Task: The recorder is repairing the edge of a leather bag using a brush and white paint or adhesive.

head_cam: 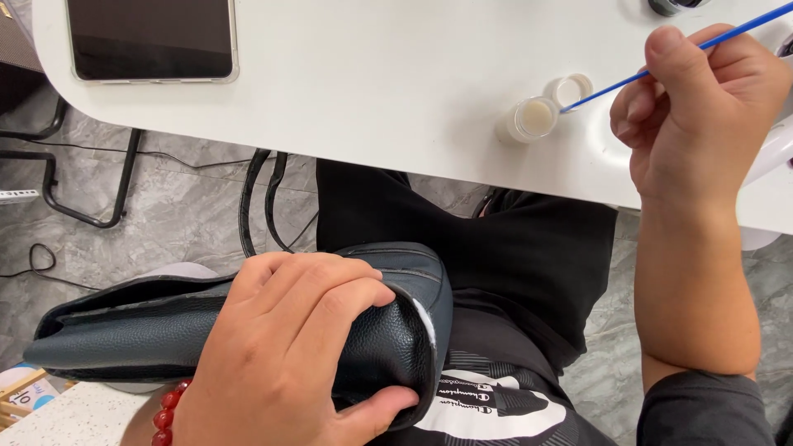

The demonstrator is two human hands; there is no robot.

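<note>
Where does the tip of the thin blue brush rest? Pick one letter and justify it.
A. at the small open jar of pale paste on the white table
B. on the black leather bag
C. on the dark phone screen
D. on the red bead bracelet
A: the right hand holds the thin blue brush with its tip at the rim of the small open jar of pale paste, whose lid lies beside it on the white table.

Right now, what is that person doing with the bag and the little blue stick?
A person sits at a white table. The left hand grips a dark pebbled leather bag on the lap, folding its edge over. The right hand holds a thin blue brush, its tip at a small open jar of pale paste. The jar's white lid lies beside it, and a dark-screened phone rests farther left.
</note>
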